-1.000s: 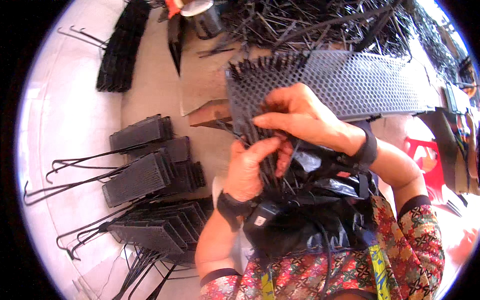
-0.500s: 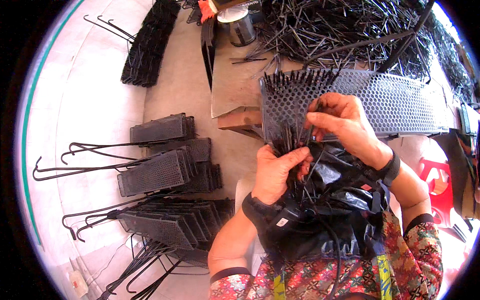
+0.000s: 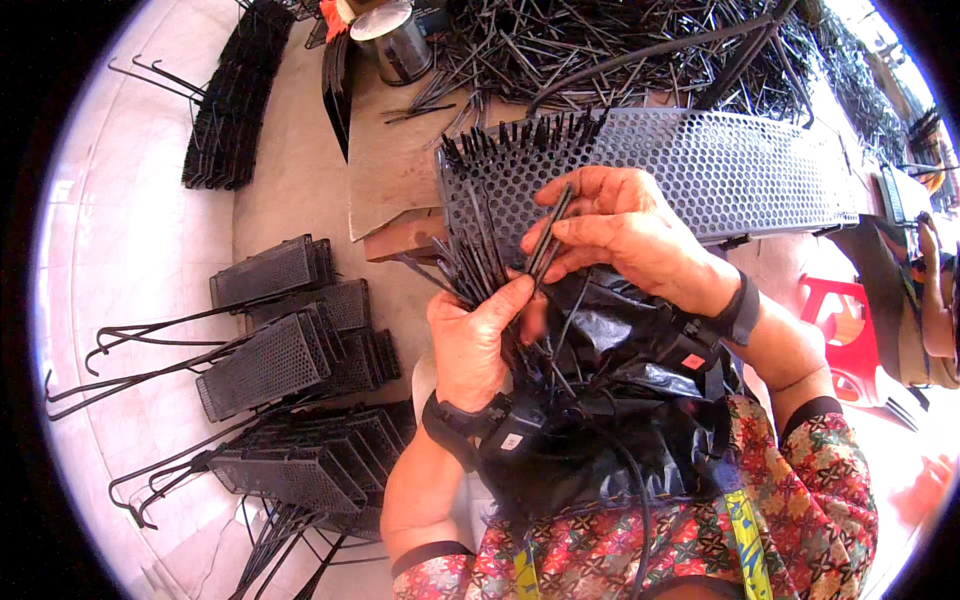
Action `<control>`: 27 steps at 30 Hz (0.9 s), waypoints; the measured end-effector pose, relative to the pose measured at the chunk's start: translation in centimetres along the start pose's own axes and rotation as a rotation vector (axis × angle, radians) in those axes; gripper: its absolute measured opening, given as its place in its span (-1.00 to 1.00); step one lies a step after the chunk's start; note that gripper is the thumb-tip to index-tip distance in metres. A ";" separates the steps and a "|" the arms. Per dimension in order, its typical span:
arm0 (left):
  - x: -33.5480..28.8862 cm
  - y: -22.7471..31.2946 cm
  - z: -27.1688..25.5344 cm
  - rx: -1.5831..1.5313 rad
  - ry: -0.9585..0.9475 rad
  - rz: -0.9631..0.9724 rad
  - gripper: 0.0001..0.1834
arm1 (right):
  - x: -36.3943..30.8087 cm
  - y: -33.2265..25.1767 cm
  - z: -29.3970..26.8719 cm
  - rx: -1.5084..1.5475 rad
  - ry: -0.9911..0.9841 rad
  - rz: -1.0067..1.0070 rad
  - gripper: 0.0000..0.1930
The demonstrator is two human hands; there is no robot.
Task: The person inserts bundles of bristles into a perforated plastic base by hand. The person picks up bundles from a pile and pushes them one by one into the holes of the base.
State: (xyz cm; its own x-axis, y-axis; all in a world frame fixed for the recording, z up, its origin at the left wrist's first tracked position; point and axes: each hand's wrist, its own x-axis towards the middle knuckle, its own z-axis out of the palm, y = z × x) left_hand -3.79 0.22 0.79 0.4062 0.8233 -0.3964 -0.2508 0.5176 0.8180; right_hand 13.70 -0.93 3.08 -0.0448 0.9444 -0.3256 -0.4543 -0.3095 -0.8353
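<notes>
Black sticks (image 3: 481, 255): thin, straight, uneven bundle, clasped in left hand (image 3: 470, 345); right hand (image 3: 640, 238) pinches a few. Grey panel (image 3: 725, 172): long, flat, round-holed.

Brightly lit overall, most strongly toward the left and right sides. Overexposed to near white on the floor (image 3: 150, 210) at left and around the stool (image 3: 850, 335) at right. Washed by glare at the right end of the panel (image 3: 740, 180); broken by hard highlights on the plastic (image 3: 620, 460). Sunk in shadow among the racks (image 3: 320, 460), with detail lost. Fairly sharp at the right hand (image 3: 640, 235) and sticks (image 3: 485, 250); soft at a fingertip of the left hand (image 3: 470, 345). Curved by fisheye distortion, with violet fringing and black surround.
</notes>
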 end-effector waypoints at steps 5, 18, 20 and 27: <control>-0.1 0.0 0.1 0.046 0.039 0.000 -0.92 | 0.0 0.5 0.1 -0.042 0.031 -0.031 -0.74; -0.3 0.2 -0.2 0.019 0.001 -0.102 -0.91 | 0.1 0.1 -0.5 -0.097 0.080 -0.061 -0.76; -0.3 0.2 -0.2 0.032 -0.020 -0.110 -0.91 | 0.0 0.1 -0.4 -0.072 0.083 -0.047 -0.80; -0.5 0.3 -0.2 -0.063 0.038 -0.070 -0.85 | 0.4 -1.3 -0.8 -0.093 0.122 -0.234 -0.87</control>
State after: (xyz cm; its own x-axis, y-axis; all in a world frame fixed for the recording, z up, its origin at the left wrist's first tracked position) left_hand -4.29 -0.01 1.12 0.3916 0.7922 -0.4681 -0.2782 0.5868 0.7604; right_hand 15.00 -0.27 3.70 0.1620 0.9728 -0.1653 -0.3562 -0.0986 -0.9292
